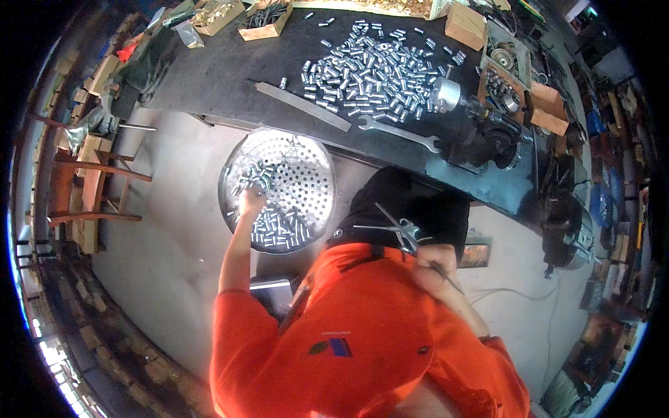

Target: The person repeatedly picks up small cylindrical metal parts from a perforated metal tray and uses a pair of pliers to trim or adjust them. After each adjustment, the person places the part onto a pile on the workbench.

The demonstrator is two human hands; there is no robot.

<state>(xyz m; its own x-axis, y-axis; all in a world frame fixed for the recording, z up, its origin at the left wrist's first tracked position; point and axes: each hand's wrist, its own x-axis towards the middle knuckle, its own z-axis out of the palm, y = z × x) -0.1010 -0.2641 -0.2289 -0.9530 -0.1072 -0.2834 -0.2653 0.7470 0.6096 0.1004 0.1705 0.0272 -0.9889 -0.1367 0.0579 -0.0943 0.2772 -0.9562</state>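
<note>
My left hand reaches into a round perforated metal basin to the left of my lap. Its fingers are curled down among small shiny metal cylinders, and whatever they pinch is too small to make out. More of these parts lie heaped on the basin's near and left sides. In front of my body, my right hand is closed around a caliper-like metal tool. The tool's thin pointed prongs stick out to the left, and a slim bar shows past my fingers. Nothing touches the prongs.
On the dark workbench lies a large pile of metal cylinders, with a flat file and an open-end wrench before it. A machine with a chuck stands right. Cardboard boxes hold parts; a wooden stool is left.
</note>
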